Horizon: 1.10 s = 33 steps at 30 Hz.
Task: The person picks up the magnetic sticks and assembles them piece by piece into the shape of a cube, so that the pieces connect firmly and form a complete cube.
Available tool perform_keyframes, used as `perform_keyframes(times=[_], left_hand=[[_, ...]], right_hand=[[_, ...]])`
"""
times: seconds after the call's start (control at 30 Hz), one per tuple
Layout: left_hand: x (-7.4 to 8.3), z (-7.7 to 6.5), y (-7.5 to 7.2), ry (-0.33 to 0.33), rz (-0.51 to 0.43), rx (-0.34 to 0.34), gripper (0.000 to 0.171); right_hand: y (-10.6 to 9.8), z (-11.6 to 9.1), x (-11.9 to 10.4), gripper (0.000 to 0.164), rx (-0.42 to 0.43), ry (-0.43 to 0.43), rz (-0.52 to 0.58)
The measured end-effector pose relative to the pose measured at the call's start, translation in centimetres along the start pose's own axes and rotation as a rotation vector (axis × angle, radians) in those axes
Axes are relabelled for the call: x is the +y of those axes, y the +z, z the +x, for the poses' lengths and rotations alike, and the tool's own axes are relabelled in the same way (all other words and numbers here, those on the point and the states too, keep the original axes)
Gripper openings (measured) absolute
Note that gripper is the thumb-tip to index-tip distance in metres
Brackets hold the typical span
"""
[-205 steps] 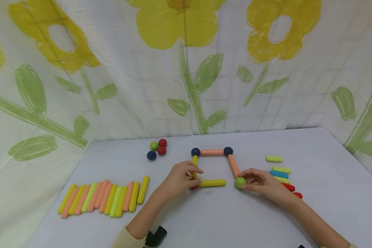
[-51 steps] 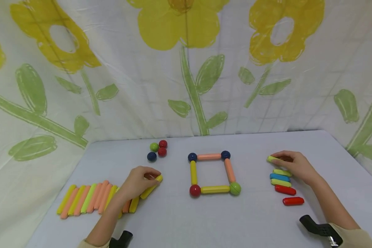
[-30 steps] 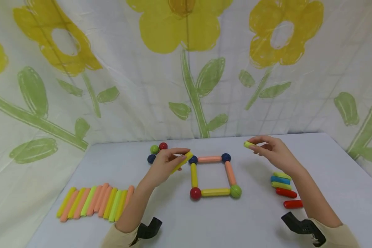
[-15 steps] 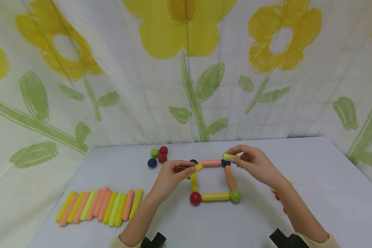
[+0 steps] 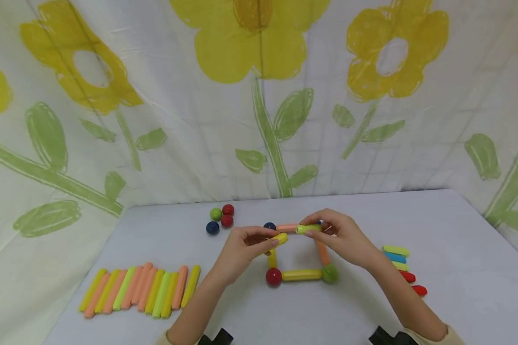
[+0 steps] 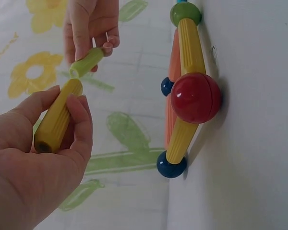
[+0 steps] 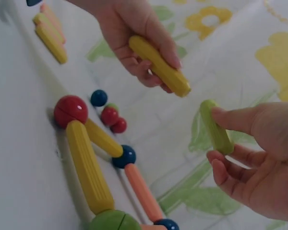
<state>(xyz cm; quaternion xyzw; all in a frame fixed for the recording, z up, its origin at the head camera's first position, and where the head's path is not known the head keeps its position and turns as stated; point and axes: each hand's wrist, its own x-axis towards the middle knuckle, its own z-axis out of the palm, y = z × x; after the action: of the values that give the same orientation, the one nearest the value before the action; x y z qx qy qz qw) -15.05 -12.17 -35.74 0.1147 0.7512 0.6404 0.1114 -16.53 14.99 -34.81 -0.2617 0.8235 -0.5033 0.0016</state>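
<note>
In the head view my left hand pinches a yellow magnetic rod between thumb and fingers. Opposite it, my right hand pinches a shorter light green rod. The two rods are raised above the table with their ends facing; the right wrist view shows a small gap between them. Below lies a flat square of rods and balls, with a red ball, a yellow front rod, a green ball and a navy ball. My right hand partly hides its far right corner.
A row of long yellow, orange and green rods lies at the left. Several loose balls sit at the back. Short green, blue and red rods are stacked at the right, and a flowered curtain hangs behind the white table.
The green ball now joins the square's front right corner. My left hand took a yellow rod from the row, my right a short green rod; both came together over the square.
</note>
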Motion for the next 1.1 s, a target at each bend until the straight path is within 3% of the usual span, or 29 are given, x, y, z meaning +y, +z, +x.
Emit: perform_keyframes(times=[0.2,0.47,0.7,0.83,1.0,1.1], left_hand=[[0.0,0.1,0.5,0.046,-0.001,-0.013,0.024],[-0.2,0.1,0.6,0.044,0.020,-0.031,0.025],[-0.2,0.0,0.2,-0.003,0.023,0.068,0.030],[-0.3,-0.1,0.1,-0.019,-0.006,0.092,0.029],[-0.3,0.0,-0.1,-0.011,0.005,0.128,0.029],[-0.2,0.1,-0.4,-0.010,0.003,0.163,0.026]], right_hand=[[0.7,-0.1,0.2,0.018,-0.019,-0.023,-0.024],[1.2,-0.2,0.0,0.019,-0.027,-0.031,-0.062],[1.3,-0.1,-0.2,0.023,-0.077,0.044,-0.026],[1.5,-0.2,-0.1,0.020,-0.111,0.024,-0.036],[1.3,-0.2,-0.1,0.016,-0.061,-0.037,-0.101],[1.0,0.1,-0.1,0.018,-0.036,-0.006,-0.044]])
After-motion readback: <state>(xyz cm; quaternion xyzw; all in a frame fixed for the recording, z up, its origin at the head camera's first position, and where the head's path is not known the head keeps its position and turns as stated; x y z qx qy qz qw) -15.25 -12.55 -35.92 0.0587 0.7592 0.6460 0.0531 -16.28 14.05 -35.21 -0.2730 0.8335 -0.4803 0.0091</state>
